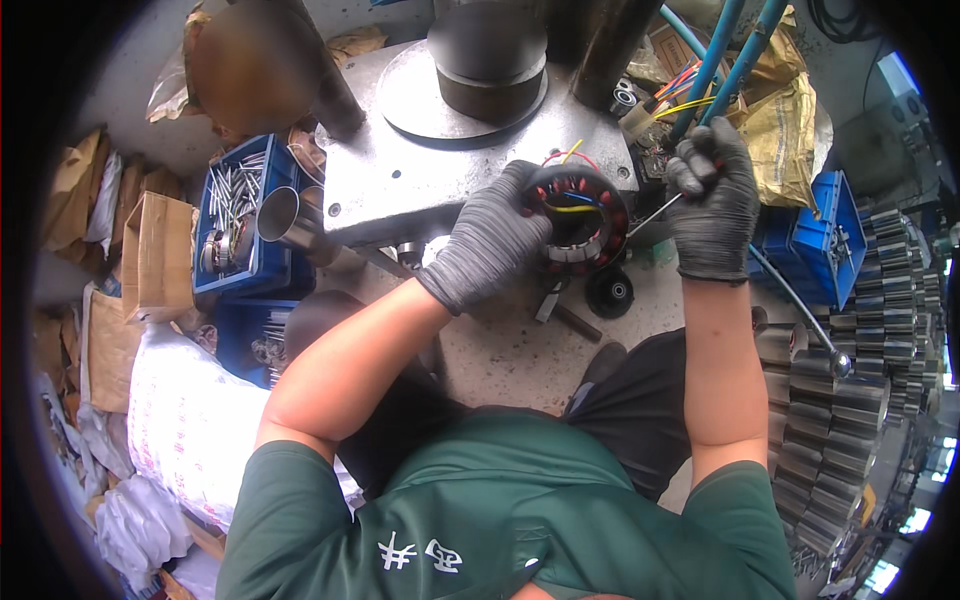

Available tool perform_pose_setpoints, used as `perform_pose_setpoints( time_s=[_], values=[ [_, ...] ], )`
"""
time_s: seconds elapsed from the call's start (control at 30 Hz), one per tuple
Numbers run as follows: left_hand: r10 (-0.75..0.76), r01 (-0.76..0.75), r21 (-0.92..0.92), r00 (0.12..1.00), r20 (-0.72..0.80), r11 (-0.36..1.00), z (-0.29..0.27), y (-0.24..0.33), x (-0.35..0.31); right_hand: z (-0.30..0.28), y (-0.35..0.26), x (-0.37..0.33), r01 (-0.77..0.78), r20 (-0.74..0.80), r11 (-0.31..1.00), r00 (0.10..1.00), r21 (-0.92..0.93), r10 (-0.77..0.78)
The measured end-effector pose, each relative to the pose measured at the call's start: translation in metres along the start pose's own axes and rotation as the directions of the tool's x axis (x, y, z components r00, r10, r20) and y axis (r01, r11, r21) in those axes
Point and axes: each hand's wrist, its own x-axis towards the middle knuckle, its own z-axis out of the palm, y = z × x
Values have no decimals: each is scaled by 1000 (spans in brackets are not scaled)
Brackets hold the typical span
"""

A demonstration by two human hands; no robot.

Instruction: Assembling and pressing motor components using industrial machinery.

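In my gloved left hand (pixel 490 240) is a ring-shaped motor stator (pixel 614 222), dark with reddish windings, gripped at its left rim. Yellow, red and blue wires show at its top and across its opening. My gloved right hand (pixel 712 205) is closed around a thin metal rod (pixel 655 217); whatever handle it has is hidden by the fingers. The rod slants down-left, its tip close to the stator's right side; whether they touch, I cannot tell. Both hands are in front of the metal press plate (pixel 375 205).
A press ram (pixel 490 85) stands over the plate between columns. Blue bins (pixel 255 275) with metal parts are left, another bin (pixel 825 230) right. Stacked metal cylinders (pixel 830 430), blue hoses (pixel 745 60) and a ball-ended lever (pixel 840 362) line the right. A hammer (pixel 572 320) lies below.
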Motion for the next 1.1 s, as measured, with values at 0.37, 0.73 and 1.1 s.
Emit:
perform_pose_setpoints(
  time_s=[0.37, 0.73, 1.1],
  values=[
    [-85, 128, -353, 987, 136, 927, -3, -5, -1, 6, -15, -12, 113, 77, 983, 992, -147, -102],
    [-75, 78, -298, 997, 21, 951, -21, 14, -2, 16, -21, -51, 279, 228, 865, 953, -417, -198],
    [-130, 129, -198, 991, 8, 972, -37, 9, 8, 4, -6, -53, 546, 567, 677, 792, -494, -225]
  ],
)
